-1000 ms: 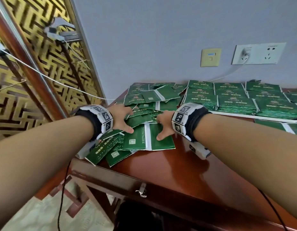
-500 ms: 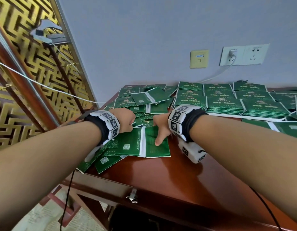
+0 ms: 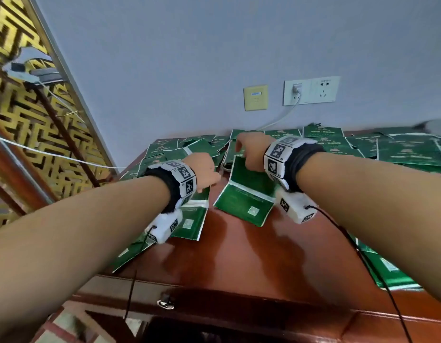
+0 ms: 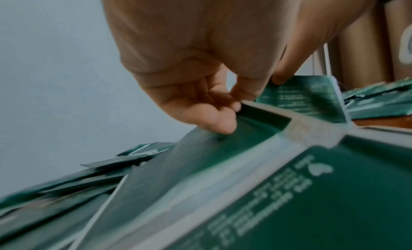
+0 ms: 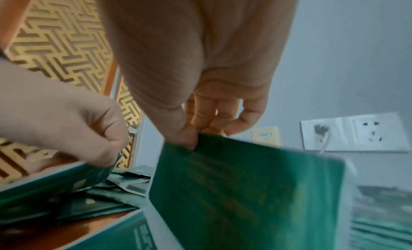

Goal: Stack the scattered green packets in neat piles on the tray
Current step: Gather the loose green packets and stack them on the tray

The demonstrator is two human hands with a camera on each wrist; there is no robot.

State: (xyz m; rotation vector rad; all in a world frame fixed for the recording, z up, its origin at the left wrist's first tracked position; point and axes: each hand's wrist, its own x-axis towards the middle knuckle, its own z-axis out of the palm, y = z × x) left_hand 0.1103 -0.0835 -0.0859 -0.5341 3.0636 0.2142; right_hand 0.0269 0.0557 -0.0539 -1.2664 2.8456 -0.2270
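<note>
The right hand [image 3: 250, 152] pinches a lifted packet [image 3: 244, 194]; the left hand [image 3: 202, 173] pinches another packet [image 4: 223, 174], a grip only the wrist views show.

right hand [image 3: 251, 151] now up off the counter [image 3: 251, 256] pinching a joined pair of packets [image 3: 244, 194] it was just pressing flat, pair tilted up, left hand [image 3: 202, 173] gripping another packet [image 3: 192, 214], the two pulled apart

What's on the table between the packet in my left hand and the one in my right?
Only bare red-brown tabletop: in the head view a strip of it separates the left hand's packet from the right hand's packet. Scattered packets lie farther back.
</note>
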